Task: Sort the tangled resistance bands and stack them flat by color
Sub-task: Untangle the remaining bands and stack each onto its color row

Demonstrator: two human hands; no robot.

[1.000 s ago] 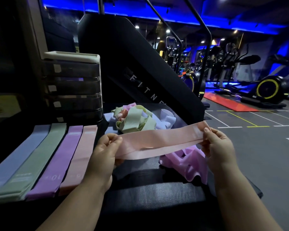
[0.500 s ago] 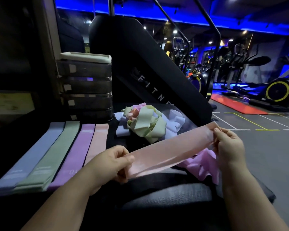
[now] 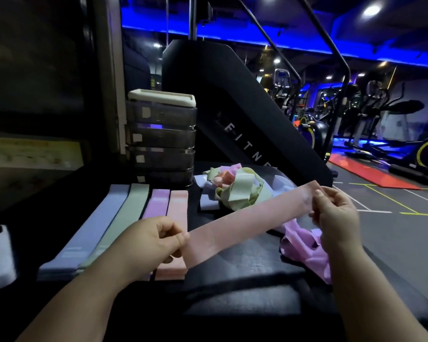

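The pink band point(image 3: 250, 222) was up in the air over the black bench point(image 3: 245, 275), pulled flat, long axis running from near left up to far right. Left hand point(image 3: 153, 240) pinched the near end and right hand point(image 3: 336, 215) pinched the far end. The pink stack point(image 3: 177, 204) sat right under the left hand, lying near to far, so I'd guess the right-hand end needs to swing round to line up with it. The purple stack point(image 3: 156, 203) was just left of that, and the tangled pile point(image 3: 235, 191) was behind the band
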